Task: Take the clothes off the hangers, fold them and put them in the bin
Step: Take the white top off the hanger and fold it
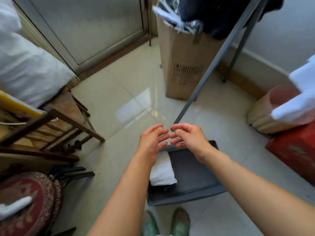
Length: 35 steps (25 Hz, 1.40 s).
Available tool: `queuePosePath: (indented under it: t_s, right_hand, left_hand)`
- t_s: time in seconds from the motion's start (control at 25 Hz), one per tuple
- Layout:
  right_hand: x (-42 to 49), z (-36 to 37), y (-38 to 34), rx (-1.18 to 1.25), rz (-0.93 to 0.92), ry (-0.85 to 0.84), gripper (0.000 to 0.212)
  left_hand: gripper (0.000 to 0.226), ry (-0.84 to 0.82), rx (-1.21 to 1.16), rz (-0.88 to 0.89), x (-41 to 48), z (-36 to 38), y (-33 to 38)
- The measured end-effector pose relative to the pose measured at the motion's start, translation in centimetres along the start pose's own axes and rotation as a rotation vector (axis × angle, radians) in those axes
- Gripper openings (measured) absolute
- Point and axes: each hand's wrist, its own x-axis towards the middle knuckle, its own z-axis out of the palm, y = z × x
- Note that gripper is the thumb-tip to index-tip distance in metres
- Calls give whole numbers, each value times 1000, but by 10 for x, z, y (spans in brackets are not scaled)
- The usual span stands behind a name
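Observation:
A grey bin (pixel 196 174) stands on the floor by my feet. Inside it, against the left wall, lies a folded white garment (pixel 162 174) on top of something dark. My left hand (pixel 151 140) and my right hand (pixel 187 137) hover above the bin's far rim, palms facing each other, fingers relaxed and slightly bent, holding nothing. Dark clothes (pixel 219 16) hang from the rack at the top right, with white hangers (pixel 172 16) beside them.
The rack's grey legs (pixel 209 65) slant down to the floor just past my hands. A tall cardboard box (pixel 184 65) stands behind. Wooden furniture (pixel 56 120) and a white bundle (pixel 25 65) crowd the left; a red box (pixel 296 150) and a beige pot (pixel 265 113) sit right.

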Motion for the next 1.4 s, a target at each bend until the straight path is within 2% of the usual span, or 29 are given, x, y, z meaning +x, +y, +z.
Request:
queuePosePath:
  t_s: [0.24,0.4,0.64,0.92,1.08,1.16,1.24,1.32,1.4]
  right_hand:
    - [-74,-45,-126,43,-203,76,23]
    - [-129,-58,-193,78,-350,118,22]
    - [-213,-75,-260,98,-541,149,20]
    - [-298,-107,-318,69,-713,297,20]
    - [-336,-129,-349,134,-817,519,14]
    - [-348,-148,-372,187,-899,704,15]
    - [-349,-175,-394,129,-927,929,18]
    - [-338,-208,-414,26,-827,1110,20]
    - [-320,-238,-433,-64,-668,1137,18]
  left_hand:
    - [28,-125,22,171,-88,46,104]
    - [22,-208,61,294,-154,63,169]
    - [17,-342,73,417,-249,82,223]
    - [19,-547,184,602,-334,115,270]
    - [18,-582,192,652,-357,134,278]
    - [19,-606,211,655,-365,143,278]
    - [19,-631,231,654,-371,150,276]
    - [20,-645,252,659,-375,154,275]
    - [20,-647,269,664,-378,156,278]
